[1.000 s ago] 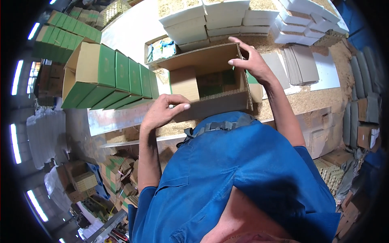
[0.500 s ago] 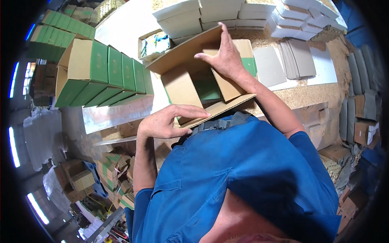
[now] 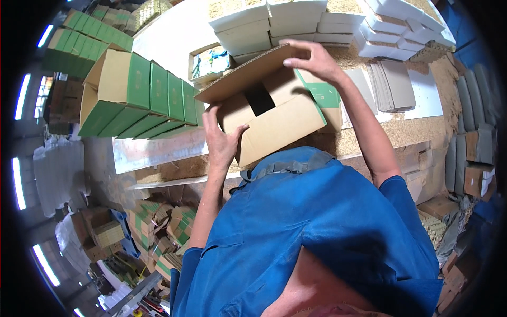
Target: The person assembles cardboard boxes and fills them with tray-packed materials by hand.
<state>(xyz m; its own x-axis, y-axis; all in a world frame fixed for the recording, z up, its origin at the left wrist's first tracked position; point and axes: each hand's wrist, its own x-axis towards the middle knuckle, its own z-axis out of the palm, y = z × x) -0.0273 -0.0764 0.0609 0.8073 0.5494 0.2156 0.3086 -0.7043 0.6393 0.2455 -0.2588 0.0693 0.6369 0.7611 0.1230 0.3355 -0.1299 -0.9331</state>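
Note:
In front of my waist, a brown cardboard box (image 3: 280,134) with green sides lies tilted at the table's near edge. Its end flaps and wide near flap are folded in, with a dark gap between them. The wide far flap (image 3: 240,76) still stands up. My right hand (image 3: 317,62) grips the upper right corner of that far flap between thumb and fingers. At the box's left end, my left hand (image 3: 221,138) has its thumb on the near flap and its fingers around the side. Part of another green and brown box (image 3: 328,100) shows just beyond the right end.
A row of open green boxes (image 3: 138,87) stands at the left. White foam-like blocks (image 3: 240,37) are stacked at the back, beside a small carton (image 3: 208,63) holding blue-and-white packets. Grey cardboard sheets (image 3: 392,87) lie at the right. Flattened cartons (image 3: 158,222) are piled lower left.
The near flap and the end flaps have folded inward, covering most of the opening. My left hand has moved up to the box's left end, and my right hand has shifted along the far flap.

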